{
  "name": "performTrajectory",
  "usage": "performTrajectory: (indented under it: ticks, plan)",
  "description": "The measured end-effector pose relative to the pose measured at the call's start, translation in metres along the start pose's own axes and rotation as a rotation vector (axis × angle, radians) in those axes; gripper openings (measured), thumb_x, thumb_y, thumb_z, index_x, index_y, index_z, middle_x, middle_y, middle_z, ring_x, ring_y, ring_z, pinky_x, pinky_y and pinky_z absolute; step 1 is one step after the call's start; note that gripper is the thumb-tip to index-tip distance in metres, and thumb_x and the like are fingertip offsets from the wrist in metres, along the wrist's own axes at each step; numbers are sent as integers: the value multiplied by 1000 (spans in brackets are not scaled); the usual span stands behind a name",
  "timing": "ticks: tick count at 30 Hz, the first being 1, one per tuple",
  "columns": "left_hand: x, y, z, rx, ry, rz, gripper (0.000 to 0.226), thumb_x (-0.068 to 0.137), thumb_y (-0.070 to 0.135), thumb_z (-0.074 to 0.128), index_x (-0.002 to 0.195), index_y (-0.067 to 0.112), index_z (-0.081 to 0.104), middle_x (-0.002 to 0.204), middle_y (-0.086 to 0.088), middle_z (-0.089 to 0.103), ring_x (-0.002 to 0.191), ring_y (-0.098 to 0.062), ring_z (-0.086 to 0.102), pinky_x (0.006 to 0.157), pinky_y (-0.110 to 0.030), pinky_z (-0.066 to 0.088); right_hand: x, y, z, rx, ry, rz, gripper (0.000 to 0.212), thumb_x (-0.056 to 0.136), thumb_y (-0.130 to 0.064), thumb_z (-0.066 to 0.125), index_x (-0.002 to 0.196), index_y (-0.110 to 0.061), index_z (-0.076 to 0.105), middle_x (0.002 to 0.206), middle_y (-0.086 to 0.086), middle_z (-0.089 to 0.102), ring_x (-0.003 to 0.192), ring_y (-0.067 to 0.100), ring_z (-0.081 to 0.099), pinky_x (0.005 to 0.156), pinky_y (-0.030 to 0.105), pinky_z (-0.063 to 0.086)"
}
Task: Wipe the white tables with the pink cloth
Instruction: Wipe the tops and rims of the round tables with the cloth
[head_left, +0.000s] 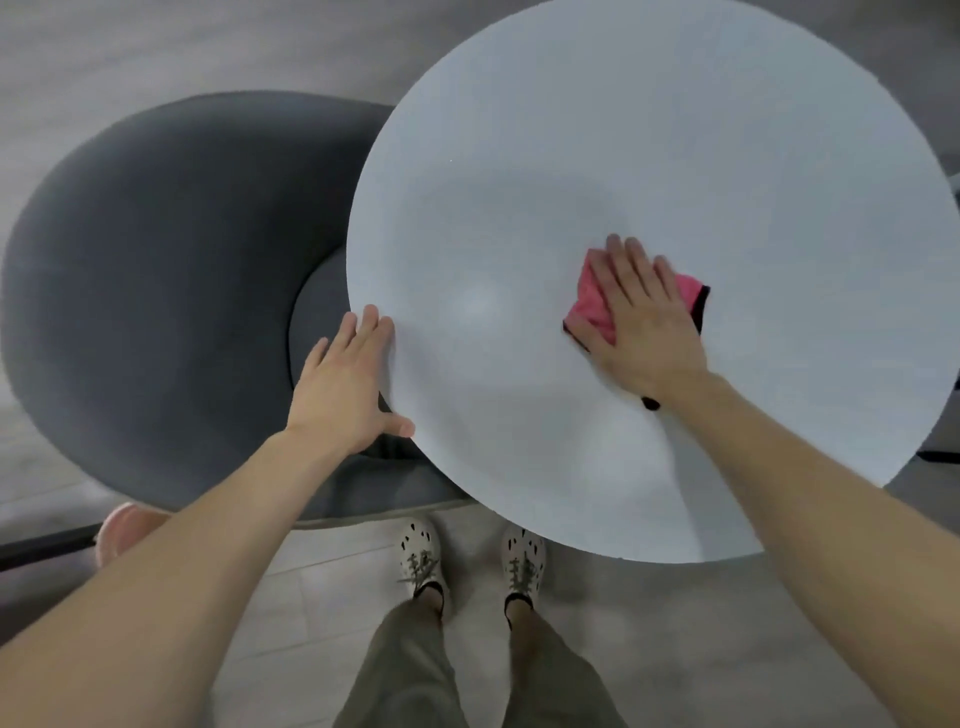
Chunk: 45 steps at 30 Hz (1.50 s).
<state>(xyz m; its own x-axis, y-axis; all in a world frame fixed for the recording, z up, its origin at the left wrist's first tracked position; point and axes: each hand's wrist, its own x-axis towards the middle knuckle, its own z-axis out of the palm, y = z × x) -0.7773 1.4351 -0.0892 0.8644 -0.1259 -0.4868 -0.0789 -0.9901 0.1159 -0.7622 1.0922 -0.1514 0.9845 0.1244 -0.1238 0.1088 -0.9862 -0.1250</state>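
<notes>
1. You are mid-wipe on the round white table (649, 130). The pink cloth (589, 306) lies flat on the top, right of centre and toward your side.
2. Your right hand (647, 322) lies spread on the cloth, palm down and fingers straight. It presses the cloth to the surface and does not clutch it. Pink shows past the hand on both sides, with a dark edge at the right.
3. Your left hand (343, 389) rests at the table's left rim with the fingers straight on top and the thumb by the edge. It holds nothing and seems to be steadying the table.
4. The step in hand looks like the near-centre stretch of this table. From here I cannot tell how much of the top is done, since the surface shows no clear marks.
5. For the next move, sweep the cloth in overlapping passes out to the rim, pressing evenly through the palm so that the cloth does not bunch or slip out.
6. The far side will call for a longer reach or a step round, and the grey chair (156, 260) stands just beside the table on your left.
7. No second table is in view, so you will probably have to walk to find any other.
</notes>
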Motion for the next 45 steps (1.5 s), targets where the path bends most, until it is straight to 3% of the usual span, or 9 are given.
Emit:
performTrajectory:
  ticks: [3,7,11,18,22,26,33,39,45]
  plan:
    - [2,0,-1,-32,0,-9,134,59,45,105,163,21,24,178,3,10,168,-22,4,136,-49,15,56,-67,6,69,70,196,84,110,-67,15,173,-11,10,181,10,3,168,25,-2,135,51,-1]
    - [-1,1,-3,-103,4,13,136,60,46,104,165,18,23,179,1,8,168,-22,4,136,-44,15,-9,-146,18,-3,-72,-514,75,114,-57,26,173,-15,12,181,5,5,168,21,-1,135,51,7]
    - [-3,2,-1,-169,-17,15,142,65,46,103,170,19,11,181,4,-6,168,-21,-7,136,-41,15,-46,-84,2,-68,-217,-797,78,113,-63,33,174,-21,8,182,0,0,168,18,-5,136,48,4]
    - [-1,-5,0,-193,12,40,135,68,48,101,170,22,16,180,7,3,168,-19,7,124,-39,40,95,-93,2,23,25,115,84,109,-64,17,173,-10,9,181,12,1,168,26,-3,135,53,3]
    - [4,-19,-15,-331,160,-115,110,65,44,100,157,34,39,142,8,45,124,-19,56,90,-41,57,39,-166,13,2,-91,-689,74,113,-53,37,172,-12,18,181,8,11,168,24,2,134,54,11]
    - [24,-27,-27,-381,24,-238,99,73,34,96,155,35,41,137,5,54,124,-23,62,95,-44,57,76,-105,-5,-73,-229,-1126,82,110,-68,31,174,-21,10,181,0,1,168,19,-3,136,47,3]
    - [68,-8,-36,-512,-75,-459,126,66,33,103,164,33,24,119,-4,72,99,-30,71,90,-53,62,215,-64,-16,46,77,17,80,110,-60,18,173,-11,10,181,12,5,168,29,2,134,54,7]
    - [68,-5,-26,-474,-57,-522,120,70,33,100,162,40,23,97,-4,74,80,-28,72,76,-50,64,128,-127,1,-10,-194,-1276,75,112,-57,35,173,-18,19,181,3,13,168,22,5,135,49,6]
    - [70,0,-26,-420,-114,-599,133,67,31,104,165,42,15,116,-4,74,85,-30,74,81,-53,66,305,-42,-27,13,23,-206,86,105,-65,12,173,-12,10,181,12,7,167,33,5,134,55,8]
